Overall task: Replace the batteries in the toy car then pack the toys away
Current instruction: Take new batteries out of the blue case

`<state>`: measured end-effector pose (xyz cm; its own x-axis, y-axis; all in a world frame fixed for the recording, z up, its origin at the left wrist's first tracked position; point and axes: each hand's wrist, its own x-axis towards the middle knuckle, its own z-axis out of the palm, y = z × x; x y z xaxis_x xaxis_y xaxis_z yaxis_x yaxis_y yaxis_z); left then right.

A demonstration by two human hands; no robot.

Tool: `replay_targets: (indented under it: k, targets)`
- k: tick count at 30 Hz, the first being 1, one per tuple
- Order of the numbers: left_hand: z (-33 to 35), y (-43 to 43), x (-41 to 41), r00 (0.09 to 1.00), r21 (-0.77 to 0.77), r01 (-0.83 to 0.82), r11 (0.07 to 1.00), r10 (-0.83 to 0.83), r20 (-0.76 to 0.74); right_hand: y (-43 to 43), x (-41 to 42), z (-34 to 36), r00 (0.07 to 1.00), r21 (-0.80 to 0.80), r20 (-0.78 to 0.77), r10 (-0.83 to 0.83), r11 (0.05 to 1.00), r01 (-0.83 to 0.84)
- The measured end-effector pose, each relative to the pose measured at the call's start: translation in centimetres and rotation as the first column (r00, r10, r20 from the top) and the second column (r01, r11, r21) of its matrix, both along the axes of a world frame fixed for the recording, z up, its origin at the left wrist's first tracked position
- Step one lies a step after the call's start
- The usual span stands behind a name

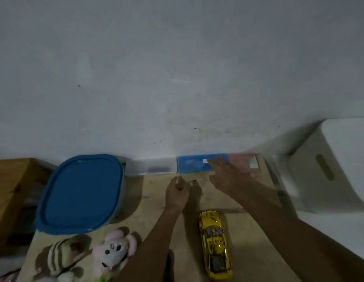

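Two bare forearms reach away from the camera over a wooden table toward a grey-white wall. The right hand is stretched out flat, palm down and slack, gripping nothing; its fingertips lie over the top edge of a long blue box that stands against the wall. The left hand sits just beside it, lower on the table, with its fingers curled inward and thumb and forefinger drawn together. Motion blur hides whether they pinch anything.

Nearer the camera, between the two forearms, the yellow toy car rests on the table on its wheels, untouched. Its long axis runs from the near edge toward the wall, leaning slightly left at the far end, and its nose seems to point at the wall.

At the right, a white storage bin with a slot handle is cut off by the frame edge. At the left, a container with a blue lid stands shut. Beside it, a brown wooden piece is only partly in view. A clear tray against the wall is too smeared to show its contents. At the lower left lie a pink-eared plush rabbit and a striped plush toy, both clipped by the bottom edge.
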<state>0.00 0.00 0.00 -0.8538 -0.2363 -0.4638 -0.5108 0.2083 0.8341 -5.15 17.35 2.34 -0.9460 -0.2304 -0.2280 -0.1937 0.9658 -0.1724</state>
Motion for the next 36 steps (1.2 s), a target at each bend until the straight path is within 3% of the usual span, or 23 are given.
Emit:
replay_targets:
  k: [3, 6, 9, 15, 19, 25, 28, 31, 36]
  targets:
    - [-1.5, 0.3, -1.0, 0.986, -0.101, 0.006, 0.995, -0.023, -0.163, -1.3, -2.1, -0.7, 0.996, 0.169, 0.086, 0.033, 0.984, -0.048]
    - [-2.2, 0.7, -1.4, 0.973, -0.127, -0.040, 0.991, 0.010, -0.229, -2.8, -3.3, -0.5, 0.986, 0.267, 0.156, 0.058, 0.959, -0.099]
    - [-3.1, 1.0, -1.7, 0.961, -0.126, -0.108, 0.986, 0.071, -0.267, -3.1, -4.7, 0.5, 0.974, 0.311, 0.110, 0.196, 0.924, -0.221]
    - [-4.1, 0.8, -2.1, 0.963, -0.134, -0.109, 0.985, 0.071, -0.261, -3.5, -6.2, 1.2, 0.927, 0.264, 0.098, 0.361, 0.889, -0.374]
    - [-3.3, 1.2, -2.4, 0.962, -0.062, -0.103, 0.993, 0.084, -0.260, -2.6, -7.0, 2.7, 0.910, 0.254, 0.091, 0.404, 0.874, -0.413]
    - [-2.8, 3.0, -3.2, 0.947, 0.114, -0.310, 0.944, 0.318, -0.051, 0.5, -6.6, 3.4, 0.945, 0.050, -0.060, 0.321, 0.947, -0.319]
    - [-2.7, 3.4, -3.2, 0.924, 0.191, -0.366, 0.911, 0.380, -0.040, 0.6, -6.0, 2.6, 0.951, -0.023, 0.003, 0.308, 0.951, -0.308]
    - [-2.8, 2.9, -2.9, 0.918, 0.209, -0.373, 0.904, 0.392, -0.058, 0.0, -5.6, 3.0, 0.936, 0.038, 0.060, 0.348, 0.936, -0.350]
    - [-3.1, 2.4, -1.6, 0.942, 0.254, -0.237, 0.938, 0.286, -0.178, -1.3, -5.6, 3.2, 0.901, 0.165, 0.057, 0.430, 0.886, -0.433]
